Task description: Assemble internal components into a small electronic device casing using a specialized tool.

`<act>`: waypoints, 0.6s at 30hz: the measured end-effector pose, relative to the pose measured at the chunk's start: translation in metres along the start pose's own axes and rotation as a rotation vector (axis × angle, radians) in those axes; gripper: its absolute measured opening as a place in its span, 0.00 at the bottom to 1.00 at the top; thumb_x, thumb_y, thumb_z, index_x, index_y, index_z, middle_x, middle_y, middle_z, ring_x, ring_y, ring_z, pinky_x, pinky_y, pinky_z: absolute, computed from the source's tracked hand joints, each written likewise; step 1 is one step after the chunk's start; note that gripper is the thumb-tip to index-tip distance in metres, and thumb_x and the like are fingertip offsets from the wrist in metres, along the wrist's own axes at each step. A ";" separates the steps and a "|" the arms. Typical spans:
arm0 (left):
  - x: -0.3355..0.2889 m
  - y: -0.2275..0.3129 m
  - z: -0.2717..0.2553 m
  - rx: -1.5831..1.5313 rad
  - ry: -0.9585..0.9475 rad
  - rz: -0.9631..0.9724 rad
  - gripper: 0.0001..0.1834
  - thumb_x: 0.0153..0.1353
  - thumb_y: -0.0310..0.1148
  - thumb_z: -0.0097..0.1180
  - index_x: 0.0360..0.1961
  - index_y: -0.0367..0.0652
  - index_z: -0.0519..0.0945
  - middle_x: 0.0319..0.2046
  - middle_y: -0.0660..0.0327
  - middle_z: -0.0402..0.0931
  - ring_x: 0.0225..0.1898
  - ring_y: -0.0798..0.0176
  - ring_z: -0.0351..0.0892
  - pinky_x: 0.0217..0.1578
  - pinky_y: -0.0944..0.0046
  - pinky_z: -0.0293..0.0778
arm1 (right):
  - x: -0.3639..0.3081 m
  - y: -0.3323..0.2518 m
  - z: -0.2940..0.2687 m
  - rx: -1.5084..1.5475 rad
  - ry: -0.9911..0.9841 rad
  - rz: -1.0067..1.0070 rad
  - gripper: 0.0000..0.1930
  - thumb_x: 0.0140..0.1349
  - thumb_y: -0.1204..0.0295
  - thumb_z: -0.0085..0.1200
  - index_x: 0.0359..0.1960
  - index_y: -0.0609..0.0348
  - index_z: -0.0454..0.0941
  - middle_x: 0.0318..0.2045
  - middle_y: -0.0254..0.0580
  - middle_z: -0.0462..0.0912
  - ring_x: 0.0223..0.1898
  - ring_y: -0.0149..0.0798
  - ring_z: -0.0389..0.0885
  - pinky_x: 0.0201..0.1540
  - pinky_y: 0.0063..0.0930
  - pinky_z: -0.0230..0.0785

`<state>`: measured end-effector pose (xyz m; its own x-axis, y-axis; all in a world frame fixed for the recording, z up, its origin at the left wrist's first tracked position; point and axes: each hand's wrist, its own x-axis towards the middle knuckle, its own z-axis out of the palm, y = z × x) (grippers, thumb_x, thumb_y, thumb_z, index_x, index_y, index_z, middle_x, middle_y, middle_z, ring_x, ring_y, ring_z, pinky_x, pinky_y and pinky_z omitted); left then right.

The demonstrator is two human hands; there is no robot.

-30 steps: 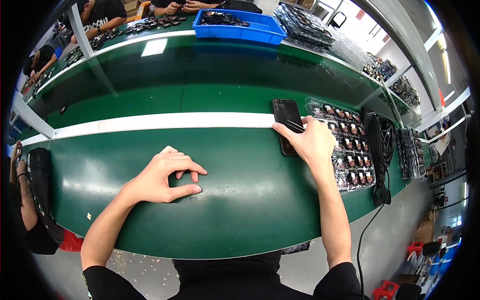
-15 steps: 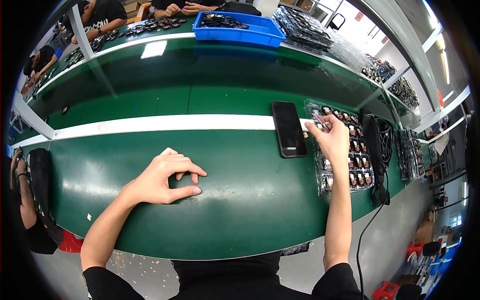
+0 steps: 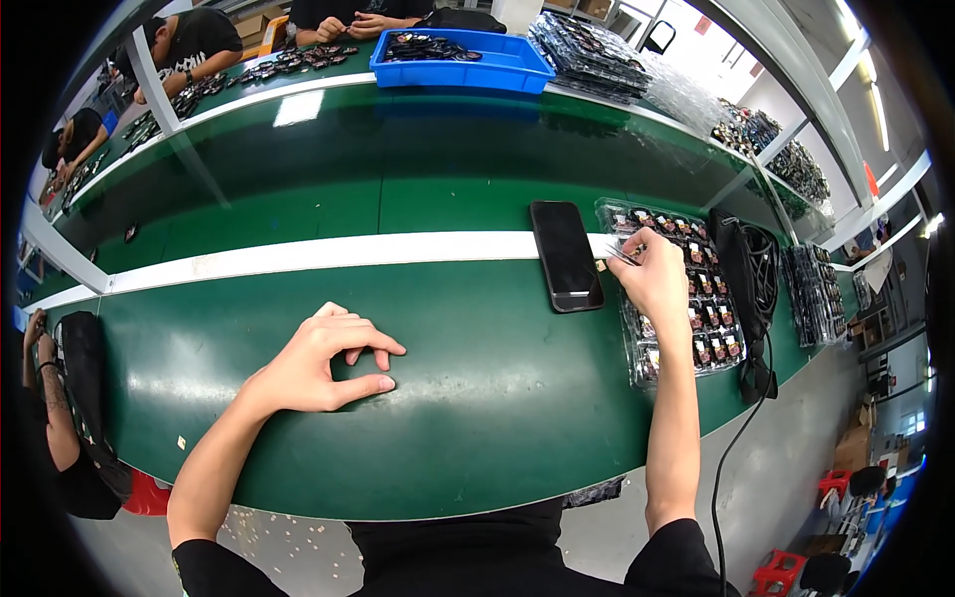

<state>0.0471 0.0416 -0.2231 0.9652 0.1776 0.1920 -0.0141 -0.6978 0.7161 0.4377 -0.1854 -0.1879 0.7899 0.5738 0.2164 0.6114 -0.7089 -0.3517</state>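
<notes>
Over the green bench (image 3: 477,398), my left hand (image 3: 333,358) rests with thumb and fingers apart and nothing between them. My right hand (image 3: 654,274) is closed in a pinch around slim metal tweezers (image 3: 623,256), their tips pointing left. Under and beside that hand lies a clear plastic tray (image 3: 637,343) with rows of small dark parts carrying light labels. Part of the tray is covered by the hand and forearm. Just left of the tweezers, a black phone (image 3: 567,257) lies across the white strip (image 3: 398,247), and a tiny tan piece (image 3: 601,266) sits at its edge.
Right of the tray are a black bag with coiled cable (image 3: 751,279) and stacked clear trays (image 3: 816,294). Beyond the bench stand a blue bin (image 3: 463,75) of dark parts and a tray stack (image 3: 587,60). White frame posts (image 3: 154,80) rise around. Co-workers (image 3: 204,45) sit opposite.
My right hand has shifted slightly, and the tweezers now point lower and to the left, near the phone's edge. The left hand keeps its pose. The whole view has moved a little.
</notes>
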 end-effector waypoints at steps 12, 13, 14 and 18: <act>0.002 -0.001 0.001 -0.001 -0.014 -0.009 0.18 0.62 0.37 0.81 0.53 0.51 0.93 0.36 0.75 0.89 0.30 0.67 0.72 0.54 0.59 0.68 | -0.007 0.008 0.002 -0.109 0.119 -0.100 0.22 0.58 0.55 0.80 0.40 0.62 0.88 0.23 0.45 0.86 0.28 0.48 0.87 0.38 0.45 0.78; 0.001 0.000 0.001 0.001 -0.011 -0.008 0.18 0.62 0.37 0.81 0.53 0.51 0.93 0.36 0.75 0.89 0.30 0.67 0.72 0.54 0.59 0.68 | -0.006 0.005 -0.002 -0.100 0.075 -0.053 0.23 0.58 0.54 0.80 0.39 0.62 0.88 0.22 0.44 0.85 0.26 0.46 0.85 0.36 0.44 0.76; 0.002 -0.001 0.000 0.004 -0.008 -0.006 0.18 0.62 0.37 0.81 0.53 0.51 0.93 0.36 0.75 0.89 0.30 0.67 0.72 0.54 0.59 0.68 | -0.005 0.003 -0.004 -0.099 0.077 -0.051 0.23 0.58 0.54 0.80 0.39 0.62 0.88 0.22 0.44 0.85 0.26 0.46 0.85 0.36 0.44 0.76; 0.003 -0.001 0.000 0.008 -0.007 -0.009 0.18 0.62 0.37 0.81 0.53 0.51 0.94 0.36 0.75 0.89 0.30 0.67 0.72 0.54 0.60 0.68 | -0.003 0.000 -0.006 0.083 0.068 -0.048 0.19 0.65 0.56 0.75 0.39 0.63 0.88 0.26 0.48 0.88 0.29 0.44 0.86 0.37 0.43 0.77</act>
<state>0.0497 0.0423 -0.2235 0.9672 0.1785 0.1807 -0.0036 -0.7018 0.7124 0.4357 -0.1898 -0.1827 0.7633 0.5749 0.2948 0.6443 -0.6434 -0.4135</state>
